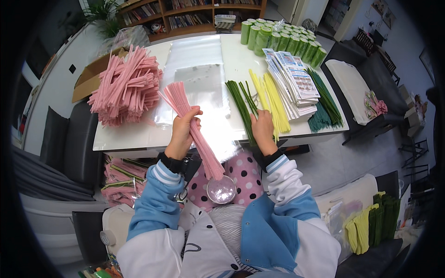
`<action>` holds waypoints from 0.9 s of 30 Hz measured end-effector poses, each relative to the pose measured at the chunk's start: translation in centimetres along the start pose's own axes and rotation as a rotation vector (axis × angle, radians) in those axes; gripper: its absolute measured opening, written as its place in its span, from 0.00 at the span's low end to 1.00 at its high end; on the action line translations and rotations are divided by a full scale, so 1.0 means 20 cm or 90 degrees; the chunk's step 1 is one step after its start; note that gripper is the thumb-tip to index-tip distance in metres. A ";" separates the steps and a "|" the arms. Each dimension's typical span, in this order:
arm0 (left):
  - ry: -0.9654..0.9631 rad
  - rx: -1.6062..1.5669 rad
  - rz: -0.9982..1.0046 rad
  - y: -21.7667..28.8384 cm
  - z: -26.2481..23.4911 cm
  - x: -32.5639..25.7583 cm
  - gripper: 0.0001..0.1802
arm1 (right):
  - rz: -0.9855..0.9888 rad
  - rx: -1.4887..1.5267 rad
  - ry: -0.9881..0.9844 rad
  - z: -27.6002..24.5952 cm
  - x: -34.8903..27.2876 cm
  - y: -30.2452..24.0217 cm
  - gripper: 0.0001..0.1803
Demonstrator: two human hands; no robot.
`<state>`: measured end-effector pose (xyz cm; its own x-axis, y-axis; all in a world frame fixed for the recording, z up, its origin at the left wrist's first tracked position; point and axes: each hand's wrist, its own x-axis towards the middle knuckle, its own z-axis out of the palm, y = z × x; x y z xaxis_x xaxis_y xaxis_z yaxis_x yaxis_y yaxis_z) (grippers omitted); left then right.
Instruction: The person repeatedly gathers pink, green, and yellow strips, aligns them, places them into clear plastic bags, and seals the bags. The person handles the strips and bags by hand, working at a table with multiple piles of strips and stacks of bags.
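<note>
A bundle of pink chenille stems (204,144) is gripped in my left hand (182,132), fingers closed round its middle. It slants from above the table down toward my lap. At the table's near edge, my right hand (263,131) pinches a few dark green chenille stems, their tips raised from the green bunch (238,103) lying just left of it. Yellow chenille stems (273,104) lie directly right of that hand. On the left of the table rises a large heap of pink chenille stems (127,88).
Clear plastic sheets (194,51) cover the table's middle. Stacked printed cards (292,83) and darker green stems (327,109) lie at right, with green-wrapped cylinders (282,39) behind. A small round clear container (221,190) rests at my lap. A cardboard box (88,79) stands beside the pink heap.
</note>
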<state>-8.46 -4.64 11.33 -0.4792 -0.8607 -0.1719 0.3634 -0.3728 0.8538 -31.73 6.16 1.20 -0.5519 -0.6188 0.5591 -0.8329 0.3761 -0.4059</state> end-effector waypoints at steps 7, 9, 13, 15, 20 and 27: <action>-0.030 0.025 -0.032 -0.05 0.02 -0.01 0.11 | 0.005 -0.174 -0.088 0.00 -0.04 0.14 0.13; -0.037 0.035 -0.034 -0.06 0.03 -0.03 0.11 | 0.019 -0.183 -0.122 0.04 -0.04 0.16 0.11; -0.047 0.045 -0.039 -0.05 0.04 -0.04 0.11 | 0.076 -0.163 -0.162 0.08 0.00 0.17 0.10; -0.057 0.048 -0.044 -0.05 0.05 -0.05 0.12 | 0.115 -0.153 -0.172 0.07 0.03 0.16 0.10; -0.061 0.045 -0.057 -0.08 0.08 -0.04 0.12 | 0.172 -0.045 -0.075 -0.09 0.04 0.07 0.07; -0.155 -0.055 -0.066 -0.09 0.17 0.03 0.21 | 0.073 0.200 -0.051 -0.42 -0.07 -0.25 0.09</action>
<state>-12.00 -3.28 11.38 -0.6912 -0.7119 -0.1240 0.3647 -0.4918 0.7906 -27.07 11.00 8.49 -0.6257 -0.6413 0.4442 -0.7061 0.2235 -0.6720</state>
